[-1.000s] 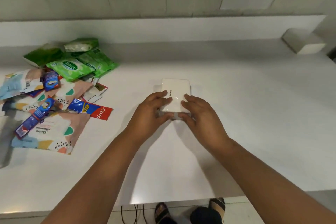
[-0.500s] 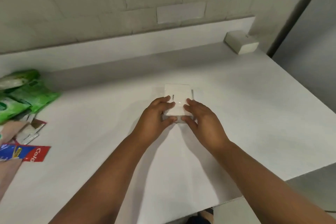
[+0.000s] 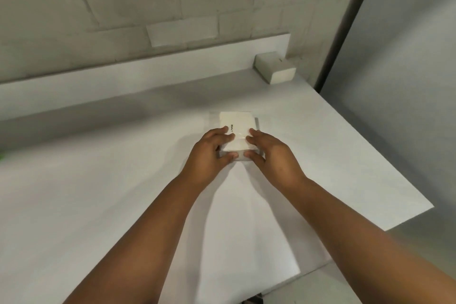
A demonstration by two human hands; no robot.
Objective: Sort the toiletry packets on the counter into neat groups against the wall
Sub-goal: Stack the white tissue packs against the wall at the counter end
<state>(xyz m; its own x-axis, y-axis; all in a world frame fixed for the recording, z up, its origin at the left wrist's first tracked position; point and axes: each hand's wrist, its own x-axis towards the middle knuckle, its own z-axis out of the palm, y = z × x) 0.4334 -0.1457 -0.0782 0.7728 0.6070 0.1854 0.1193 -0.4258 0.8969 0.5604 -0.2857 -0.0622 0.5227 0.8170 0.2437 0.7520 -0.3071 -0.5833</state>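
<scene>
One white packet (image 3: pixel 237 131), two hands' grip

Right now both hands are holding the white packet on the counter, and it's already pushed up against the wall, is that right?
Not quite. In the head view both the left hand and the right hand do hold the white packet on the counter, but it sits mid-counter, well short of the wall.
</scene>
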